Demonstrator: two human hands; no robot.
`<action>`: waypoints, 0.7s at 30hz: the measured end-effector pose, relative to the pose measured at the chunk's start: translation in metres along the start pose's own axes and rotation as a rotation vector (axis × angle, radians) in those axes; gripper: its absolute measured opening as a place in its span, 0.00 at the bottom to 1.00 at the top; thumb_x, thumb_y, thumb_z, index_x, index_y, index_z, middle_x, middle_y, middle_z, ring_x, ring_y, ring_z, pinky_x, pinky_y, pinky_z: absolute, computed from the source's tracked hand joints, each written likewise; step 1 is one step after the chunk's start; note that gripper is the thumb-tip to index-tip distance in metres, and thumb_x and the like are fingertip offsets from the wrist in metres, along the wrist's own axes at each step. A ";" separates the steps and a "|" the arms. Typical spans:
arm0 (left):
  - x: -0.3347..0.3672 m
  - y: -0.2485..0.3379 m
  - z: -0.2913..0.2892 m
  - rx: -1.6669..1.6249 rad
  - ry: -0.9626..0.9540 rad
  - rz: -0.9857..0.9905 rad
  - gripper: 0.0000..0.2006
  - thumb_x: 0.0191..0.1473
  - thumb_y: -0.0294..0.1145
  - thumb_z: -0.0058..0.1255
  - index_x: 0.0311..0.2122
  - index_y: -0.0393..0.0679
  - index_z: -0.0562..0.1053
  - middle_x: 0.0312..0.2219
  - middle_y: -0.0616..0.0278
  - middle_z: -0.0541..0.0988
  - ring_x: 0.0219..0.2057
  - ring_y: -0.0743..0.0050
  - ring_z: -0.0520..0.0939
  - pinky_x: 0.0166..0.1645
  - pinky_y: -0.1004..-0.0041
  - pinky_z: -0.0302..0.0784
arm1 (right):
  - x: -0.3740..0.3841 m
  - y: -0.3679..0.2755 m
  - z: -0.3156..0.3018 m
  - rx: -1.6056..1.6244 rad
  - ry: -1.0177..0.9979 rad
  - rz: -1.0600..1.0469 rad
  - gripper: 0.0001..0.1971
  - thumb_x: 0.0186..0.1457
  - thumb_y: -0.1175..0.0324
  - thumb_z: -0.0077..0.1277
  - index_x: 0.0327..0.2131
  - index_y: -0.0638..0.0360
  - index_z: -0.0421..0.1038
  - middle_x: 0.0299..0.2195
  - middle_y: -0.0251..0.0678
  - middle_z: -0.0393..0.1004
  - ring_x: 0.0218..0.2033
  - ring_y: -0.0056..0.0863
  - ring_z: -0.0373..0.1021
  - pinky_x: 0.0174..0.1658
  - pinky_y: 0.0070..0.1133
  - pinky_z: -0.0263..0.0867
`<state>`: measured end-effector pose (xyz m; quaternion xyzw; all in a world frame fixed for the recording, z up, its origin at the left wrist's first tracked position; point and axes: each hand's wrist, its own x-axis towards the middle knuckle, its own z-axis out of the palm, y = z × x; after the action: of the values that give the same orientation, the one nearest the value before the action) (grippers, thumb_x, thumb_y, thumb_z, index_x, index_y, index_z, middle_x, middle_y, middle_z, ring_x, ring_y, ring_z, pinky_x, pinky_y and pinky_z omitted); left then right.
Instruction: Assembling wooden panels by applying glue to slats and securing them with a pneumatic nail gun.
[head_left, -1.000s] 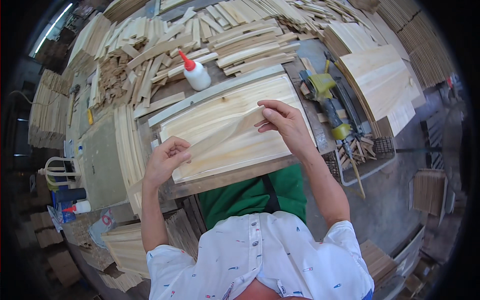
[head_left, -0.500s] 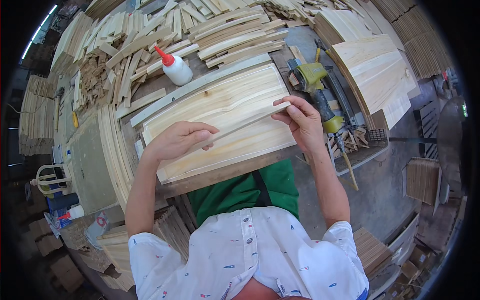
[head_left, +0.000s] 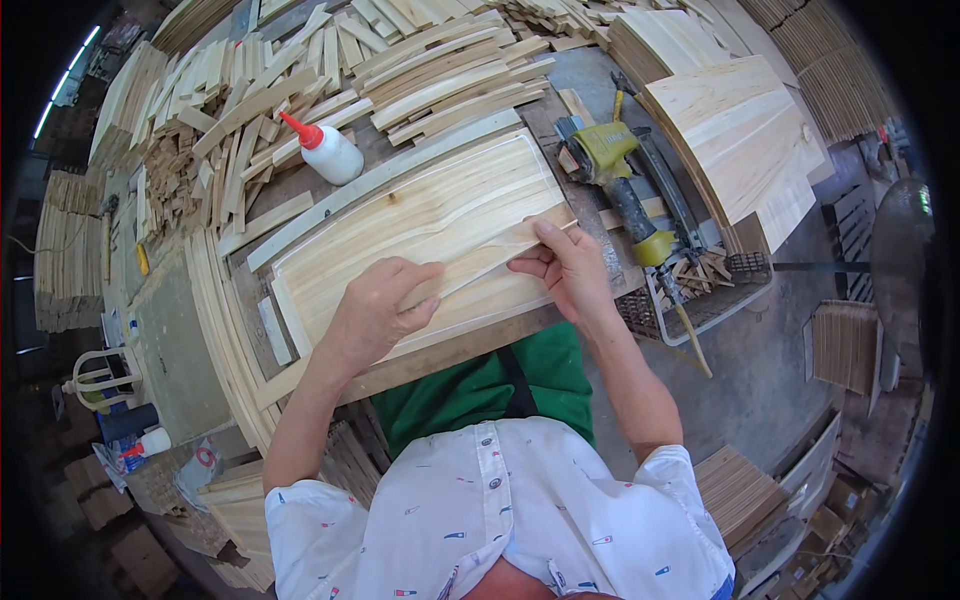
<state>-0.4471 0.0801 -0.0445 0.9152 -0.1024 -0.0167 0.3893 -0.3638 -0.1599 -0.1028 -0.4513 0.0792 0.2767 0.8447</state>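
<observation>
"Pale wood up there; what grips it?"

"The right hand (head_left: 575, 265) pinches the wooden strip (head_left: 500, 251) by its end, at the panel (head_left: 400, 215)'s right edge. The left hand (head_left: 375, 305) is at the strip too, over the panel's near side; whether it grips, I can't tell."

"Long axis?"

"Roughly along the panel's long side, above it. Beyond the panel's far edge, a white bottle (head_left: 333, 158); off its right edge, a green power tool (head_left: 606, 150)."

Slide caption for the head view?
Left hand and right hand hold a wooden strip over a pale panel, with a red-tipped bottle and power tool nearby.
</observation>
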 end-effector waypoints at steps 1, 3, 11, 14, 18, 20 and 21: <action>-0.002 0.001 0.000 0.068 0.050 0.060 0.17 0.46 0.25 0.60 0.44 0.39 0.76 0.36 0.55 0.77 0.35 0.62 0.78 0.39 0.71 0.75 | 0.001 0.005 0.000 0.038 -0.018 -0.027 0.17 0.62 0.66 0.47 0.44 0.74 0.65 0.37 0.48 0.74 0.36 0.35 0.76 0.41 0.28 0.76; -0.005 0.001 0.000 0.135 0.067 0.065 0.16 0.45 0.25 0.60 0.43 0.40 0.76 0.37 0.55 0.77 0.35 0.61 0.78 0.40 0.70 0.75 | 0.002 0.013 0.002 0.082 -0.039 -0.048 0.16 0.61 0.66 0.48 0.42 0.74 0.65 0.36 0.49 0.75 0.36 0.34 0.76 0.41 0.28 0.76; 0.015 -0.032 0.008 0.366 0.305 0.278 0.13 0.44 0.25 0.60 0.39 0.42 0.77 0.33 0.59 0.77 0.34 0.62 0.78 0.37 0.67 0.76 | -0.005 -0.003 -0.006 -0.133 -0.071 0.043 0.15 0.63 0.68 0.44 0.47 0.71 0.67 0.36 0.47 0.76 0.36 0.32 0.76 0.42 0.25 0.75; 0.042 -0.060 0.011 0.426 0.389 0.284 0.12 0.45 0.25 0.59 0.38 0.42 0.77 0.32 0.59 0.77 0.35 0.61 0.78 0.37 0.66 0.76 | -0.020 -0.014 -0.018 -0.242 -0.067 0.025 0.16 0.63 0.68 0.44 0.50 0.69 0.66 0.37 0.46 0.76 0.36 0.30 0.75 0.41 0.23 0.74; 0.077 -0.084 0.020 0.424 0.422 0.243 0.11 0.46 0.25 0.58 0.38 0.43 0.78 0.33 0.59 0.78 0.37 0.60 0.77 0.40 0.66 0.75 | -0.034 -0.023 -0.029 -0.291 0.025 0.000 0.16 0.63 0.68 0.44 0.49 0.69 0.66 0.37 0.45 0.76 0.36 0.28 0.75 0.40 0.21 0.74; 0.087 -0.089 0.025 0.401 0.416 0.204 0.11 0.47 0.25 0.58 0.38 0.42 0.79 0.34 0.59 0.78 0.37 0.60 0.77 0.41 0.66 0.74 | -0.041 -0.024 -0.034 -0.291 0.014 -0.011 0.15 0.63 0.68 0.44 0.49 0.69 0.66 0.37 0.45 0.76 0.35 0.28 0.75 0.40 0.21 0.74; 0.091 -0.090 0.026 0.401 0.411 0.197 0.10 0.47 0.26 0.58 0.38 0.42 0.79 0.34 0.58 0.78 0.37 0.60 0.76 0.42 0.66 0.74 | -0.044 -0.024 -0.036 -0.303 0.039 -0.002 0.15 0.63 0.68 0.44 0.49 0.68 0.67 0.37 0.45 0.76 0.35 0.28 0.75 0.40 0.21 0.73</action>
<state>-0.3449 0.1045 -0.1226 0.9437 -0.1113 0.2272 0.2129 -0.3833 -0.2173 -0.0897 -0.5791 0.0522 0.2759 0.7654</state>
